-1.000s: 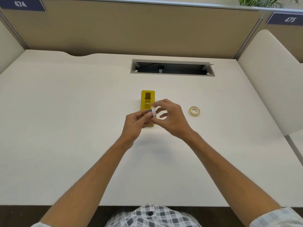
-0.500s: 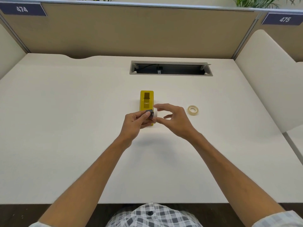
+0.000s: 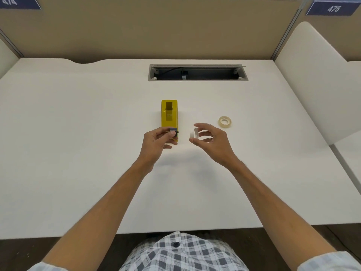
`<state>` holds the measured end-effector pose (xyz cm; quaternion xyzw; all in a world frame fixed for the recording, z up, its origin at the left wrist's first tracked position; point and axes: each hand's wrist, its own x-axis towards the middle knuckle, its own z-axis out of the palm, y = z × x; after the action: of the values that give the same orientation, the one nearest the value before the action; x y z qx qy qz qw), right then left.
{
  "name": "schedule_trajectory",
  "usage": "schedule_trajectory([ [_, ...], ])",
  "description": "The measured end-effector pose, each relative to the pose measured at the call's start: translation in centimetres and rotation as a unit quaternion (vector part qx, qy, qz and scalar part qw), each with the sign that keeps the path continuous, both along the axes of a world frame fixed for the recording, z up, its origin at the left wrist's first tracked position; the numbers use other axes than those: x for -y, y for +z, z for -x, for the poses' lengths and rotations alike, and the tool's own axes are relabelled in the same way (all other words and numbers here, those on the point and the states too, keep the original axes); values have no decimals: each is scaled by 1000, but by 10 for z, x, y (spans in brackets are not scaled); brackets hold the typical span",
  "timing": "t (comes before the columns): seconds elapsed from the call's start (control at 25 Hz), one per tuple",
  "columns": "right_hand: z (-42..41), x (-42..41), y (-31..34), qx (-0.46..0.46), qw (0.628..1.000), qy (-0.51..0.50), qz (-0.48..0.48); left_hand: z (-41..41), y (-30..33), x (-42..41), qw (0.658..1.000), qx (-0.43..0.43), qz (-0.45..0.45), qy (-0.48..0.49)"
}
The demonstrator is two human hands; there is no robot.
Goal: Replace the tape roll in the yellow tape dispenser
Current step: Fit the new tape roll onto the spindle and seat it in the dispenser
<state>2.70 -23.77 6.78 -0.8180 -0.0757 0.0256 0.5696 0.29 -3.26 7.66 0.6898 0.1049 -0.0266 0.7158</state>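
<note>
The yellow tape dispenser (image 3: 169, 114) lies lengthwise on the white desk (image 3: 78, 124), its roll bay open on top. Over its near end, my left hand (image 3: 157, 141) pinches a small dark spindle (image 3: 173, 131) between thumb and fingers. To the right, my right hand (image 3: 212, 140) holds a thin white ring, an empty tape core (image 3: 194, 133), on edge between thumb and forefinger, clear of the dispenser. A fuller, cream-coloured tape roll (image 3: 224, 121) lies flat on the desk beyond my right hand.
A rectangular cable slot (image 3: 197, 72) is sunk into the desk behind the dispenser. Tan partition walls stand at the back and a white curved divider (image 3: 312, 79) rises on the right. The desk's front edge runs just above my checked shirt.
My hands were together over the dispenser's near end with the core on the spindle. Now they have drawn apart: the right hand carries the white core rightwards, the left keeps the spindle.
</note>
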Motion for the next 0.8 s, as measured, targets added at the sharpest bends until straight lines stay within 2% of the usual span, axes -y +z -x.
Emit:
schedule_trajectory([
  [0.16,5,18,-23,-1,995,-54,79,5,-3,1,1000,1,-3,-2],
  [0.4,13,39,-47,-6,979,-34,200,7,-6,4,1000,0,-2,-4],
  [0.8,15,41,-51,-18,971,-40,234,7,-8,8,1000,-5,-9,-6],
])
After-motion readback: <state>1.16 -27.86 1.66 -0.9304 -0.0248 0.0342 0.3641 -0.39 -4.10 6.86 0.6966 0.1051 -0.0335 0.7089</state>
